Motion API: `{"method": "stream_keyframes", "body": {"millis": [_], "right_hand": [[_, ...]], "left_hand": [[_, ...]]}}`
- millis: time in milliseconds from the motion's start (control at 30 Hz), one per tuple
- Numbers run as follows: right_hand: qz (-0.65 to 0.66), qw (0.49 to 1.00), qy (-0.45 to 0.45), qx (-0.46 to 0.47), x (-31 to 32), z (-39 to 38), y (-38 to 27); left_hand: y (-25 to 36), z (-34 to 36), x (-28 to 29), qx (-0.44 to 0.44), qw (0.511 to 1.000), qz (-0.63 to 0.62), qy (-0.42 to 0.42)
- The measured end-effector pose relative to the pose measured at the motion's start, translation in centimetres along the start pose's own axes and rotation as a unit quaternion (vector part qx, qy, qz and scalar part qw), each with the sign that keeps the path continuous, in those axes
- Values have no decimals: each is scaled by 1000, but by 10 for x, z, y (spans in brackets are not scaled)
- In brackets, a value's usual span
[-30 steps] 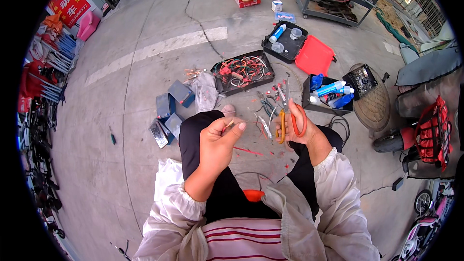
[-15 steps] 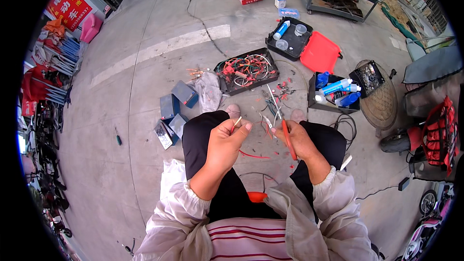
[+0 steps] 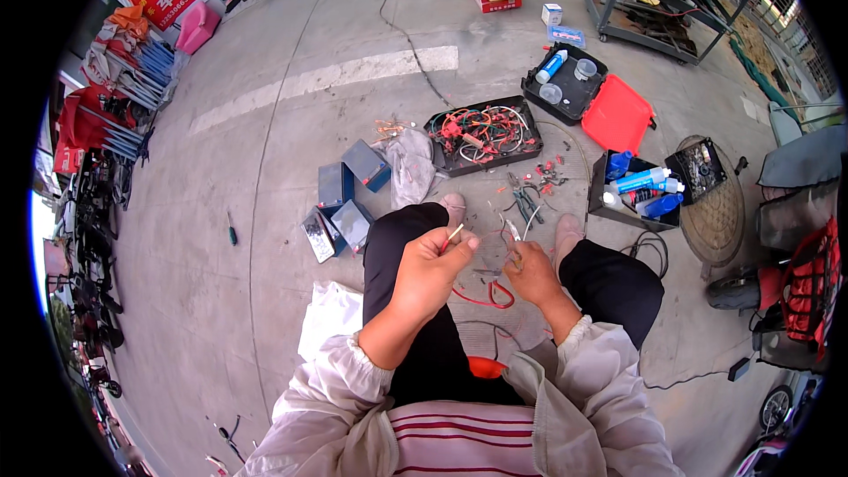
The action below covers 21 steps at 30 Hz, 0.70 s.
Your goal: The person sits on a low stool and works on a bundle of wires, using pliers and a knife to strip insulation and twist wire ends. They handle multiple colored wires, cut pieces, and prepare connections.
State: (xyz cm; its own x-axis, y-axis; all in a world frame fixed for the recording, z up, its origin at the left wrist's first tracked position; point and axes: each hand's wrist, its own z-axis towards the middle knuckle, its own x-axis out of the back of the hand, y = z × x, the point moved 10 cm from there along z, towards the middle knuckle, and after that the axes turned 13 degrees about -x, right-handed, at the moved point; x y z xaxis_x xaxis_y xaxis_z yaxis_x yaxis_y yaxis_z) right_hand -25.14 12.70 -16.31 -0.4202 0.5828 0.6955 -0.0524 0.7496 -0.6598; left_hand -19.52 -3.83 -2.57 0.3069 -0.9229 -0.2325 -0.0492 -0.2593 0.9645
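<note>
Pinched between the thumb and fingers of my left hand (image 3: 422, 274) is a thin wire (image 3: 456, 232) with a pale end sticking up and a bit of red at its side. My right hand (image 3: 535, 276) is closed round pliers (image 3: 513, 230); their silver tip points up and away, and the grip is mostly hidden. Below and between the hands runs a curved red cable (image 3: 484, 304); where its ends go I cannot tell. On the floor just beyond lie dark-handled pliers (image 3: 525, 200) among red and black scraps (image 3: 552, 175).
Ahead is a black tray (image 3: 495, 157) of tangled wires. Blue-grey batteries (image 3: 365, 164) stand left of a grey plastic bag (image 3: 412, 172). To the right are a black bin (image 3: 609, 204) of bottles and an open case with a red lid (image 3: 614, 112). A screwdriver (image 3: 232, 231) lies far left.
The view has shifted, so the floor things sit further right. My right hand has turned, and the orange handles now hardly show. The red cable between the hands has looped up.
</note>
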Motion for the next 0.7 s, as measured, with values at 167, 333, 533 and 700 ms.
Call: {"method": "stream_keyframes", "body": {"millis": [167, 333, 533, 700], "right_hand": [[340, 926, -89, 139, 96, -32, -143], [174, 962, 29, 210, 119, -35, -163], [201, 961, 47, 183, 130, -7, -159], [347, 931, 81, 74, 149, 55, -117]], "left_hand": [[-8, 2, 9, 21, 1000, -1, 4], [-3, 8, 1, 15, 1000, -2, -13], [12, 34, 5, -20, 999, 0, 27], [52, 116, 107, -175, 953, -35, 244]]}}
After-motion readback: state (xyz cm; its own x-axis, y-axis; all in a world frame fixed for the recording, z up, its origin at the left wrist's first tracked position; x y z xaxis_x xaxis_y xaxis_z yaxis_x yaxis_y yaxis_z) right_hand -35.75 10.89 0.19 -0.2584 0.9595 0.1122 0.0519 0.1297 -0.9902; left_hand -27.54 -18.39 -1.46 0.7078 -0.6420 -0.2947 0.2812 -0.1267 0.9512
